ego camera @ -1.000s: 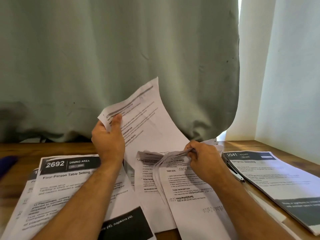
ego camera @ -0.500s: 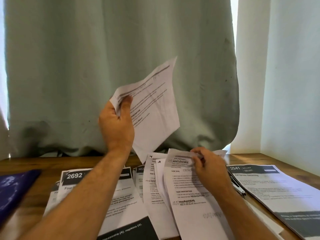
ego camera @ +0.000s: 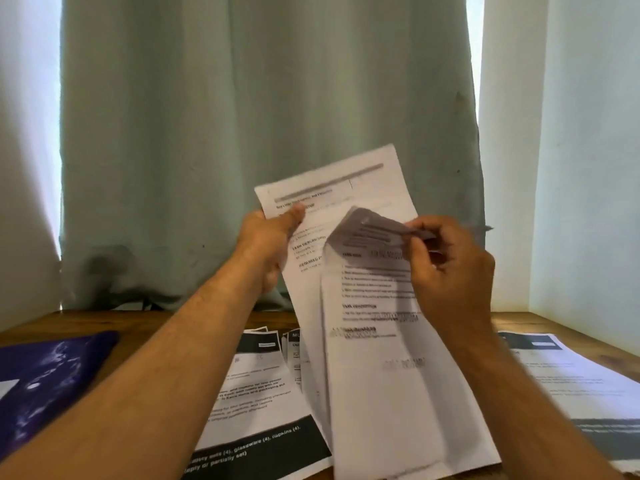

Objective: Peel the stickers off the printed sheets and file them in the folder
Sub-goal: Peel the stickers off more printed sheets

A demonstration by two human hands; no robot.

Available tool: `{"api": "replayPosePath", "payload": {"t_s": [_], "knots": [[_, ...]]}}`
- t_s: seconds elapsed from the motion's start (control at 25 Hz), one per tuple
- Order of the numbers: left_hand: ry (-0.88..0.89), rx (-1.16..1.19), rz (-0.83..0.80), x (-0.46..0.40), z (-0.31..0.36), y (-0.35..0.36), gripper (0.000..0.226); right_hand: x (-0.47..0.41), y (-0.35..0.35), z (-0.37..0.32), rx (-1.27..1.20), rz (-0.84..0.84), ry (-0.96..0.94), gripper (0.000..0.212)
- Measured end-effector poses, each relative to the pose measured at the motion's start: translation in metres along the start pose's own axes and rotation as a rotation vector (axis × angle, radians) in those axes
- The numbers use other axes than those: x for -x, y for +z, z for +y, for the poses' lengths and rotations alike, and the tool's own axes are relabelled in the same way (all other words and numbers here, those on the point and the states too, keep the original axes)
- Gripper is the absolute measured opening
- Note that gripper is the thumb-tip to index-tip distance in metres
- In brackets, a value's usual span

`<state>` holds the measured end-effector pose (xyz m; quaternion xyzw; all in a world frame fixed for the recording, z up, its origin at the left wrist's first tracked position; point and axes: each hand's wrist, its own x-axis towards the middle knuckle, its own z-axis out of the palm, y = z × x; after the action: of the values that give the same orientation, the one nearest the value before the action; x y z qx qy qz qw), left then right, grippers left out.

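Centre frame: left hand (ego camera: 266,244) grips a raised sheet (ego camera: 349,188); right hand (ego camera: 450,268) pinches a front sheet's (ego camera: 391,393) curled top. Folder (ego camera: 45,382) lower left on tabletop (ego camera: 166,323).

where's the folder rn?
In the head view the purple folder lies flat on the wooden table at the far left, beside the left forearm and left of the printed sheets spread at centre.
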<state>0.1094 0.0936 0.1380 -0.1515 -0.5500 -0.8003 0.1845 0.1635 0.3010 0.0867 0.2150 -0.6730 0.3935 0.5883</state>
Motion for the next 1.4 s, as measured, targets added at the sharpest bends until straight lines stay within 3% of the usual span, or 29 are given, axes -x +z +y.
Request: {"api": "replayPosePath", "payload": {"t_s": [0.16, 0.4, 0.64, 0.8, 1.04, 1.24, 1.4], "knots": [[-0.201, -0.056, -0.089, 0.005, -0.05, -0.016, 0.021, -0.026, 0.016, -0.006, 0.143, -0.127, -0.053, 0.011], [-0.183, -0.179, -0.136, 0.006, -0.116, -0.065, 0.022, -0.011, 0.071, 0.013, 0.195, -0.423, 0.036, 0.011], [-0.274, -0.041, -0.119, -0.001, -0.145, -0.088, 0.02, 0.008, 0.125, 0.038, 0.334, -0.662, 0.095, 0.013], [-0.302, -0.023, -0.094, -0.005, -0.153, -0.083, 0.014, 0.031, 0.139, 0.058, 0.286, -0.693, 0.164, 0.012], [-0.351, -0.047, -0.128, -0.005, -0.156, -0.08, 0.02, 0.052, 0.133, 0.071, 0.299, -0.651, 0.046, 0.02], [-0.368, -0.055, -0.05, -0.007, -0.156, -0.078, 0.054, 0.049, 0.132, 0.074, 0.345, -0.594, 0.091, 0.028], [-0.313, -0.141, -0.167, -0.007, -0.16, -0.079, 0.078, 0.051, 0.134, 0.076, 0.327, -0.577, 0.168, 0.032]]}}
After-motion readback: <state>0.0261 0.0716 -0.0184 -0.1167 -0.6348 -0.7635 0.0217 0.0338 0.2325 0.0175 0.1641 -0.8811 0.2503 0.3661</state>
